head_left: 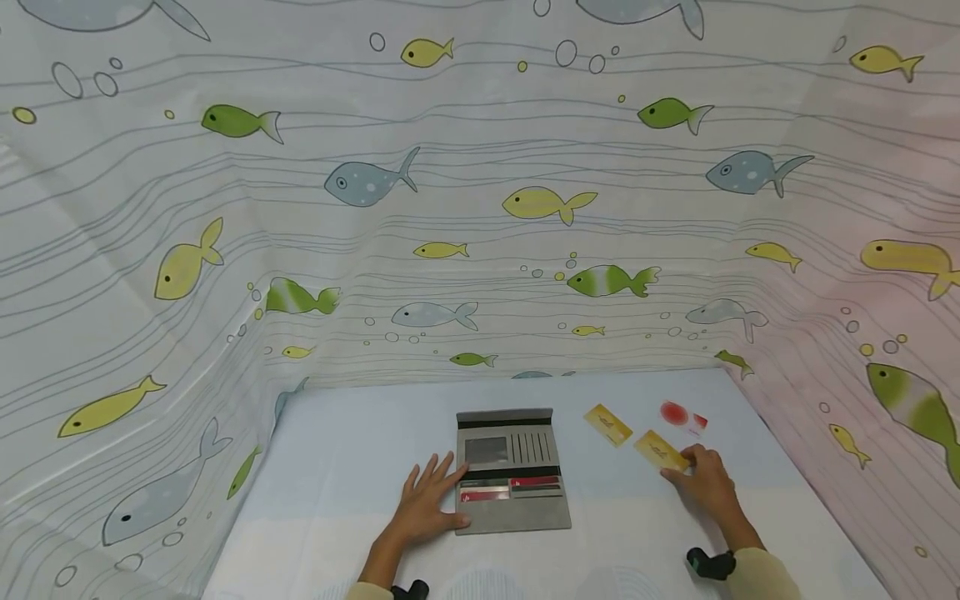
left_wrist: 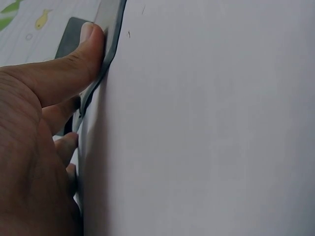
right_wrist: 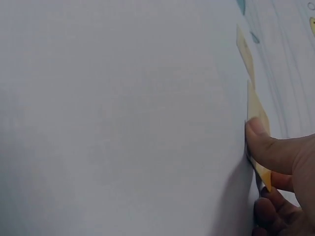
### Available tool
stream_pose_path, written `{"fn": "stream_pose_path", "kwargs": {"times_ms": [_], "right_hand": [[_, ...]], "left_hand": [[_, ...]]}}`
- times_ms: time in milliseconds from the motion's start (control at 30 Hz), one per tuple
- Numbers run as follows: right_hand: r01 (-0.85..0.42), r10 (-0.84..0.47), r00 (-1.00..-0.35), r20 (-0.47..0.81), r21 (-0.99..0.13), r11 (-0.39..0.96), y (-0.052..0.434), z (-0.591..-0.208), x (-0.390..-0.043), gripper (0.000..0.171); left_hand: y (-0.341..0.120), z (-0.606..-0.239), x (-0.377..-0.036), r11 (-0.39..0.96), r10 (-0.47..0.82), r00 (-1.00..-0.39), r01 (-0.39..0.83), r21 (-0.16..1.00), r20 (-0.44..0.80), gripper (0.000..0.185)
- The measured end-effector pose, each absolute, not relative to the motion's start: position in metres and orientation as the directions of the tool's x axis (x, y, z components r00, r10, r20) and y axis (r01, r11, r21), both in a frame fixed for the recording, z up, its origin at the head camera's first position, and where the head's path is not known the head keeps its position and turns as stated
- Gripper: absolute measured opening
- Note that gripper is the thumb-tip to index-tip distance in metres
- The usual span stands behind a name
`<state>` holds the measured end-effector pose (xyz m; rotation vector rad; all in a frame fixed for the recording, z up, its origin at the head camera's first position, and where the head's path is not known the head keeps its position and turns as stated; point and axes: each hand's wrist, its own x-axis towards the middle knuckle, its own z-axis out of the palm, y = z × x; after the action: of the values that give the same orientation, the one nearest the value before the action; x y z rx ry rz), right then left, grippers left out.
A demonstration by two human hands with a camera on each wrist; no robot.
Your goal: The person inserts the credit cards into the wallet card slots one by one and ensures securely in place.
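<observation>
Resting flat on the table (head_left: 337, 467), the left hand (head_left: 427, 500) spreads its fingers against the open grey wallet (head_left: 512, 471) at 3 o'clock. Its wrist view shows the thumb (left_wrist: 81, 54) pressing the wallet's edge. The right wrist view shows the right hand (right_wrist: 283, 162) pinching a yellow card (right_wrist: 257, 115).

A head camera looked forward and down over the table (head_left: 360, 467), while each wrist camera sat low and very close beside its hand, sharing the wallet (head_left: 513, 471) edge and yellow card (head_left: 661, 451).
</observation>
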<state>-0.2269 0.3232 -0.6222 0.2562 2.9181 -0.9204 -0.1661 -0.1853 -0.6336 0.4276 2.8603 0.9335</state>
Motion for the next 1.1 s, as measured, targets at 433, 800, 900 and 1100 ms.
{"fn": "stream_pose_path", "kwargs": {"times_ms": [433, 800, 900, 1100], "right_hand": [[0.272, 0.296, -0.947, -0.126, -0.803, 0.530, 0.335, -0.625, -0.218, 0.026], [0.357, 0.370, -0.905, -0.211, -0.850, 0.388, 0.339, -0.630, -0.221, 0.034], [0.356, 0.356, -0.907, -0.226, -0.862, 0.360, 0.340, -0.629, -0.223, 0.037], [0.366, 0.365, -0.900, -0.240, -0.870, 0.331, 0.339, -0.629, -0.223, 0.038]], "left_hand": [[-0.185, -0.634, -0.164, 0.770, 0.289, -0.957, 0.223, 0.598, -0.016, 0.089], [-0.184, -0.631, -0.163, 0.762, 0.295, -0.955, 0.227, 0.607, -0.014, 0.089], [-0.185, -0.632, -0.165, 0.762, 0.295, -0.956, 0.228, 0.606, -0.011, 0.089], [-0.186, -0.635, -0.167, 0.776, 0.298, -0.955, 0.233, 0.586, -0.015, 0.089]]}}
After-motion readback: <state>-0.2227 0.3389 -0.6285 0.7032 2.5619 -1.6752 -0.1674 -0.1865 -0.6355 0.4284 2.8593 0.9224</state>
